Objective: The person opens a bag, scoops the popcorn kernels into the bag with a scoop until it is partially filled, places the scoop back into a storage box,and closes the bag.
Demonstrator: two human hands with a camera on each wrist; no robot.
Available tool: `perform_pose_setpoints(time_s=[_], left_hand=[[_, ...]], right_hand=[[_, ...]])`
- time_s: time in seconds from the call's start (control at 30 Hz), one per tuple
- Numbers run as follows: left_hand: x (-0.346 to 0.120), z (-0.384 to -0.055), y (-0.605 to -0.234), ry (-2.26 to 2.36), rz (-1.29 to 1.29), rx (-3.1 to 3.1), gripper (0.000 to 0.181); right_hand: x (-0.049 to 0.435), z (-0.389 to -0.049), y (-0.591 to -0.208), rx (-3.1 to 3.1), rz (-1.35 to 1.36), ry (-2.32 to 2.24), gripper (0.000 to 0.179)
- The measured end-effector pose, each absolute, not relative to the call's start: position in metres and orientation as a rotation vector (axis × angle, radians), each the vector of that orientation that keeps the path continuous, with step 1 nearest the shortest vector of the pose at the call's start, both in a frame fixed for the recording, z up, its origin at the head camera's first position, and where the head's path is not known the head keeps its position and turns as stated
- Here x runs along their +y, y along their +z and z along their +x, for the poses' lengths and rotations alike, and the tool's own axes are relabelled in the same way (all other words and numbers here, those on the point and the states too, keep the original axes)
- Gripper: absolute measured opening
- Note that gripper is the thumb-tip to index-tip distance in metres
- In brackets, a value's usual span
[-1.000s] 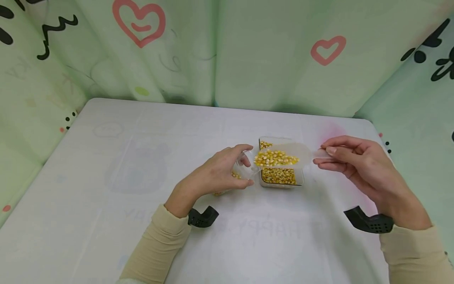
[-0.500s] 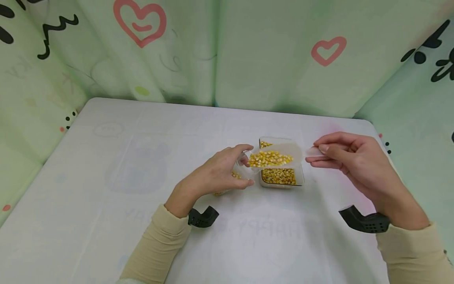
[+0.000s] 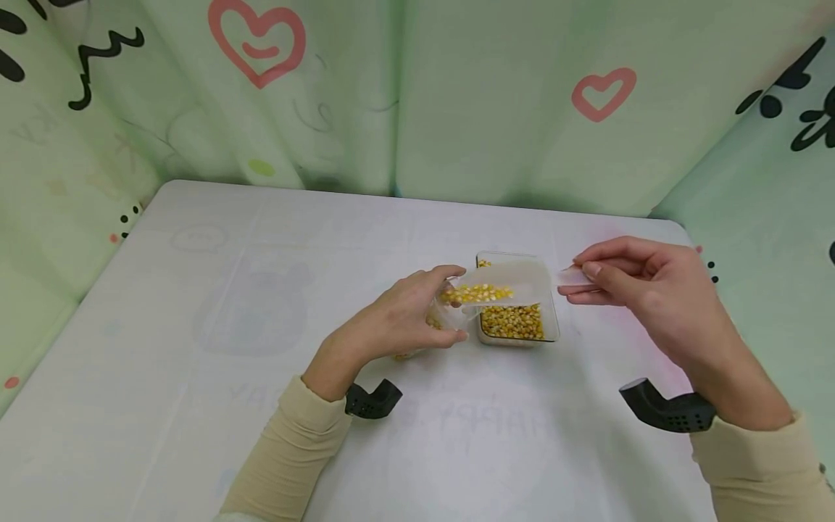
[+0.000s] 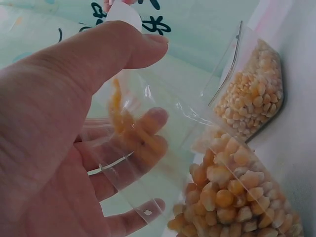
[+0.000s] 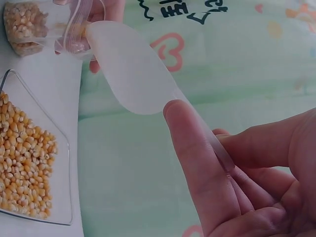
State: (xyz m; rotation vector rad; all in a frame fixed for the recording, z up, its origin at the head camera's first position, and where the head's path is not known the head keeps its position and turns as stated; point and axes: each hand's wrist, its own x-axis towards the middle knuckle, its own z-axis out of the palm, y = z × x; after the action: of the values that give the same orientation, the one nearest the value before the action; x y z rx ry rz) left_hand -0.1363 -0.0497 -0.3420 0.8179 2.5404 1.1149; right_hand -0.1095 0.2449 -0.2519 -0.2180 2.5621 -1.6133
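My left hand (image 3: 407, 308) holds a clear zip bag (image 5: 74, 30) by its mouth, with fingers and thumb spread around the opening. Corn kernels (image 4: 227, 197) fill the lower part of the bag. In my right hand (image 3: 652, 293) is a translucent white scoop (image 3: 531, 281), its handle pinched between thumb and fingers. The scoop's tip sits in the bag mouth, tilted down toward it. Some kernels (image 3: 483, 293) lie on the scoop near its tip, and in the left wrist view others slide down inside the bag. The bag's base is mostly hidden behind the left hand in the head view.
A clear rectangular container (image 3: 551, 322) of corn kernels stands on the white table (image 3: 313, 435), just right of the bag and under the scoop. A green curtain (image 3: 457, 101) with printed hearts surrounds the table's back and sides.
The scoop in my right hand has moved left into the bag mouth and tipped further. Fewer kernels remain on it, gathered at its tip. My left hand has stayed in place.
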Motion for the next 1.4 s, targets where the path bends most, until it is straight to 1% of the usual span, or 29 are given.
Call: perform_pose_setpoints(time_s=[0.4, 0.73, 0.93, 1.1, 1.4], left_hand=[[-0.050, -0.136, -0.342, 1.213, 0.870, 2.500, 0.077], [-0.052, -0.137, -0.341, 1.403, 0.838, 2.376, 0.074], [-0.055, -0.140, -0.344, 1.427, 0.814, 2.392, 0.073], [-0.056, -0.141, -0.344, 1.399, 0.779, 2.411, 0.073], [-0.057, -0.141, -0.343, 1.404, 0.780, 2.411, 0.072]], right_hand=[[0.245, -0.107, -0.250, 2.580, -0.242, -1.650, 0.027], [0.254, -0.107, -0.252, 2.449, -0.220, -1.868, 0.033], [0.262, -0.109, -0.257, 2.328, -0.184, -2.035, 0.033], [0.267, -0.110, -0.261, 2.370, -0.131, -1.981, 0.033], [0.277, -0.117, -0.272, 2.510, -0.078, -1.840, 0.026]])
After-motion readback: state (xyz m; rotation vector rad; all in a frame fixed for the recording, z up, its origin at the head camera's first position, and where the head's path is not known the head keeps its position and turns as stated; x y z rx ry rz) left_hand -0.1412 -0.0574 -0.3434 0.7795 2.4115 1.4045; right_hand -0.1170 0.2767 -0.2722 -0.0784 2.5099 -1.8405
